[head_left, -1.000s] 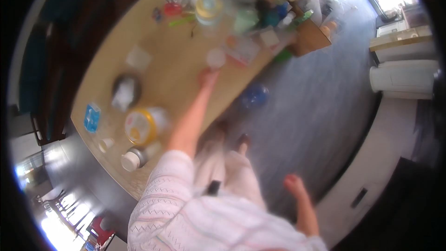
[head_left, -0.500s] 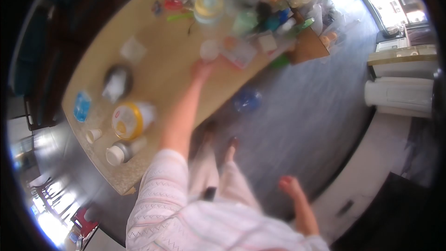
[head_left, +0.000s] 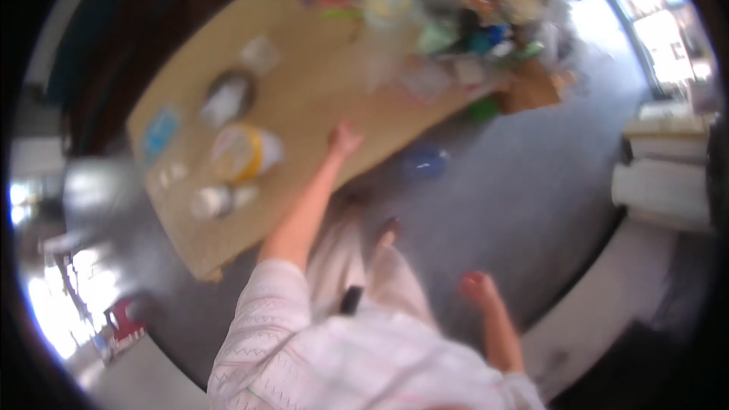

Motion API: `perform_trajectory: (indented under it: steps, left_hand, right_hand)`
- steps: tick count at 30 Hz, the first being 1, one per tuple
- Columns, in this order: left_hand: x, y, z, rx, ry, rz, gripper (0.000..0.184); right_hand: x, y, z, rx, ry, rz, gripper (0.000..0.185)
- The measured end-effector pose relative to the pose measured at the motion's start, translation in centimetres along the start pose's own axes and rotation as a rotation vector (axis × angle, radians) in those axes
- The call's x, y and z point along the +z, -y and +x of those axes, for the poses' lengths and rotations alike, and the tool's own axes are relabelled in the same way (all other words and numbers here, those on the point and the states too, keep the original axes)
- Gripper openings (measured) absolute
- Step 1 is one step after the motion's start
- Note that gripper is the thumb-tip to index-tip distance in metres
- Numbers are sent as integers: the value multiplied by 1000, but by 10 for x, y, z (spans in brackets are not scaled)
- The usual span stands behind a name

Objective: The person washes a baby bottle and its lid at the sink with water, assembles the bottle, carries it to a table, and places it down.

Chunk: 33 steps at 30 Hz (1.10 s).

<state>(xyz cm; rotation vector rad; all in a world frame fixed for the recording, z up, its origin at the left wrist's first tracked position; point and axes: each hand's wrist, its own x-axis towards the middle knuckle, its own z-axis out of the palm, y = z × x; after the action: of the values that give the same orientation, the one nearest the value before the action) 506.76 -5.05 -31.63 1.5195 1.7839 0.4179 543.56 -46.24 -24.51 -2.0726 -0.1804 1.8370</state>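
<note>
My left hand (head_left: 345,139) is over the wooden table (head_left: 304,99) near its long edge. Blurred fingers look spread, and nothing shows in them. A pale smear (head_left: 383,68) lies beyond it, too blurred to name. Toward the near end stand a white tub with a yellow rim (head_left: 247,153), a white-capped bottle (head_left: 213,202), a dark round bowl with something white inside (head_left: 229,96), and a blue packet (head_left: 160,132). My right hand (head_left: 477,287) hangs low over the floor, fingers curled in, with no object visible.
A large heap of mixed containers and plastic (head_left: 463,7) covers the table's far end. Beside it is a brown cardboard box (head_left: 531,87). A blue translucent object (head_left: 427,162) is below the table edge, and white bins or cabinets (head_left: 661,190) line the right side.
My left hand has drawn back toward me, away from the white round thing it was beside; that thing no longer shows clearly. The view has shifted, and the right hand stays low.
</note>
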Motion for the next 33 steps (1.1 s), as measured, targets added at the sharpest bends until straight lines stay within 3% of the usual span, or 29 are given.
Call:
perform_trajectory:
  steps: [2,9,12,16,20,28,30,33]
  left_hand:
    - [-4,37,-44,-21,104,22,50]
    - [-94,55,-188,-312,259,-112,41]
    - [-106,75,-212,-393,231,-119,40]
    - [-105,126,-227,-350,194,-162,37]
    - [-133,172,-226,-386,230,-148,34]
    - [-171,233,-208,-324,493,-20,33]
    - [-164,246,-204,-315,546,0,33]
    - [-159,242,-203,-293,530,13,34]
  right_hand:
    - [5,27,-5,-18,6,-1,28]
    - [9,91,21,-175,70,-779,27]
    - [11,107,36,-67,53,-373,28]
    - [31,125,27,-124,50,-432,29]
    - [79,132,24,-192,47,-714,30]
    - [214,122,24,-364,224,-1045,30]
    - [282,154,-20,-316,187,-963,30]
    - [305,144,-25,-361,246,-777,30]
